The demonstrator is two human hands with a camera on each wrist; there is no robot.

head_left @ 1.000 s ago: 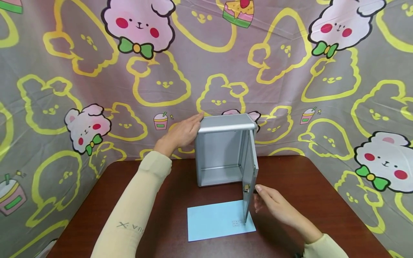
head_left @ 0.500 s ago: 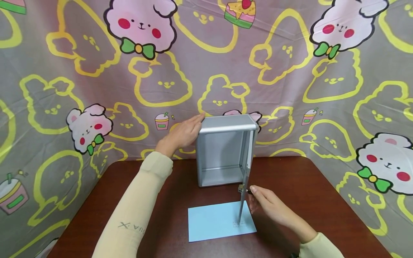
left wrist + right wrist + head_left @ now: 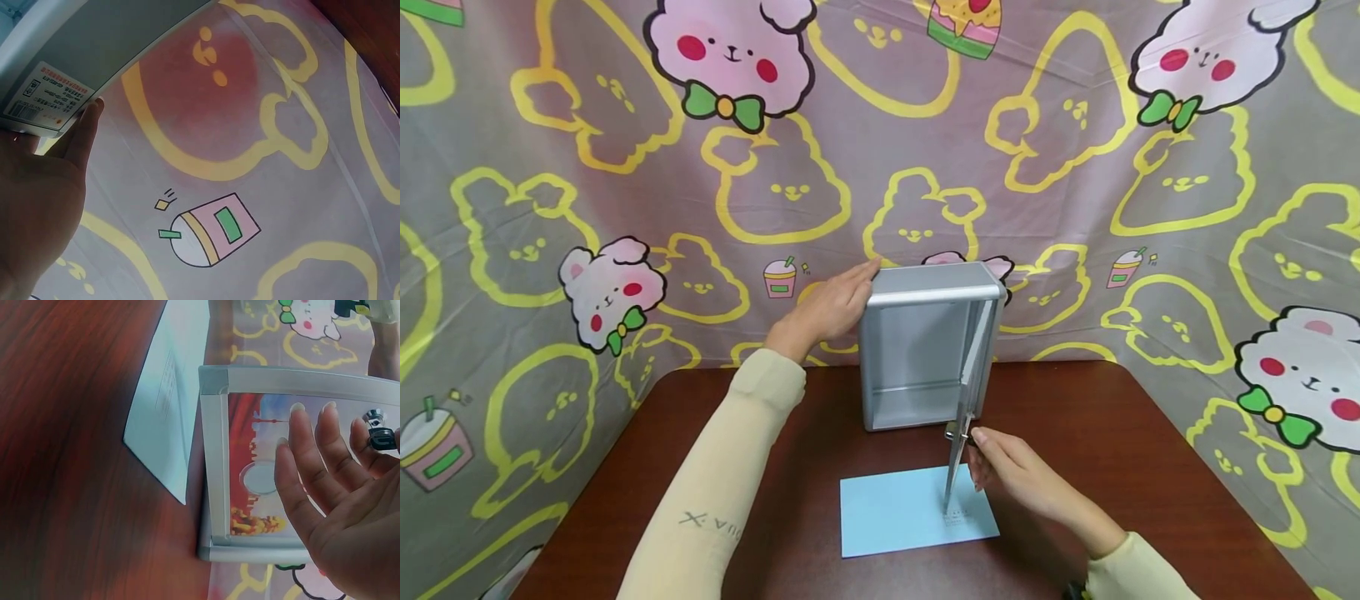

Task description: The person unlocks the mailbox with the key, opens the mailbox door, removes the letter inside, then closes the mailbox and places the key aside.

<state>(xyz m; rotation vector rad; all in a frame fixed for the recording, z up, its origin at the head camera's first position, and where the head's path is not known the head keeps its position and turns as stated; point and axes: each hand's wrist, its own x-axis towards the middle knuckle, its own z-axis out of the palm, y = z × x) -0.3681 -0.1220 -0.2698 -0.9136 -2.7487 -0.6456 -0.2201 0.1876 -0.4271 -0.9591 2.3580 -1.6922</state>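
A grey metal box stands upright on the table, its hinged door swung out toward the front. My left hand rests on the box's upper left corner; in the left wrist view its fingers lie by a printed label. With index finger and thumb my right hand pinches a black-headed key in the door's lock. The other fingers spread before the door's colourful printed face. The lock's inner end pokes out on the door's inside.
A light blue sheet with small print lies in front of the box, partly behind the door's lower edge. The brown table reaches back to a patterned cloth hanging close behind the box.
My right hand has moved left with the key, swinging the door further toward the box's opening. The left hand stays at the box's corner.
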